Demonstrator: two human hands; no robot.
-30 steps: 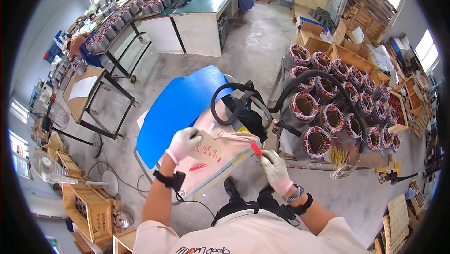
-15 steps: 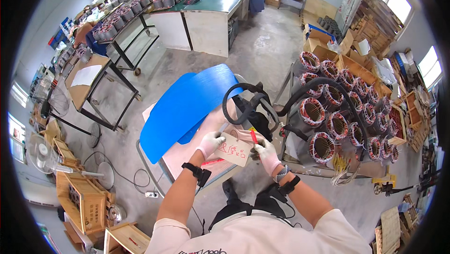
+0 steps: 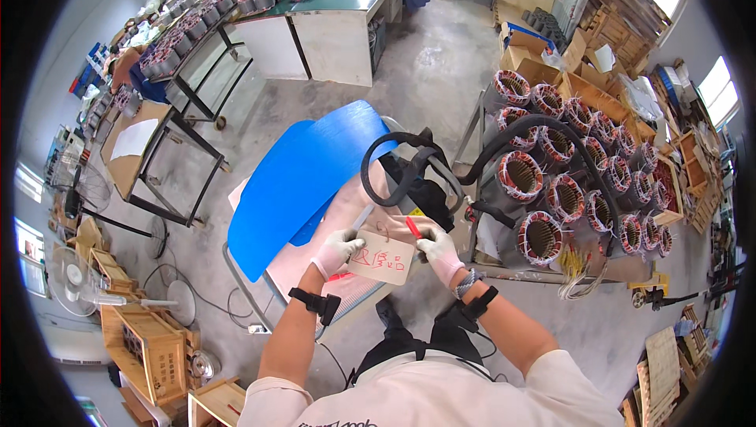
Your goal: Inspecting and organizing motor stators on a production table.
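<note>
A cardboard tag [image 3: 382, 260] with red handwriting and a small string loop at its top edge is in front of me. My left hand [image 3: 337, 250], in a white glove, is closed on the tag's left edge. A slim whitish stick-like thing [image 3: 363, 217] rises from the same hand; I cannot tell its kind. My right hand [image 3: 439, 254], also gloved, is closed around a red marker [image 3: 413, 228] pointing up and left. Its fingers are beside the tag's right edge; whether they touch it I cannot tell. Below lies a pink-covered chair seat [image 3: 287, 273], with something red by the left hand.
Blue sheets [image 3: 295, 187] lie across the chair's far left. A black hose [image 3: 370, 171] loops beyond my hands. To the right, several motor stators [image 3: 520, 175] with red-and-white windings crowd a table. A wheeled stand [image 3: 130, 163] and fans [image 3: 75, 265] are at left.
Both hands and the tag have shifted slightly left and down in the view. The tag is more level, and the red marker tilts further left. Both hands keep their hold.
</note>
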